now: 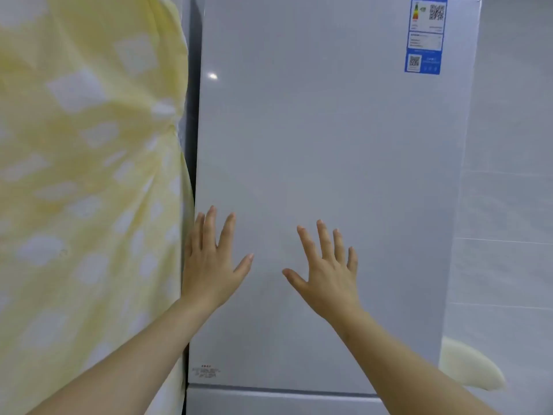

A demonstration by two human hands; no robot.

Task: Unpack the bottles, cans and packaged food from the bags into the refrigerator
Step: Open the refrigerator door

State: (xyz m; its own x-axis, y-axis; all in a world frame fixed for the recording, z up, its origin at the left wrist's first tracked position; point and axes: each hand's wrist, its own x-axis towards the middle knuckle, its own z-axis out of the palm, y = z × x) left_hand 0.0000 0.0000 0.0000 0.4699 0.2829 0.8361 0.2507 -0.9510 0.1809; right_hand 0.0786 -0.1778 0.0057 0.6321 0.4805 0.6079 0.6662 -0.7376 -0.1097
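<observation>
While a yellow curtain flanks the closed refrigerator, left hand and right hand are splayed.

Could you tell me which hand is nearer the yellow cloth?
The left hand, at the edge of the refrigerator door; the right hand is nearer its middle.
</observation>
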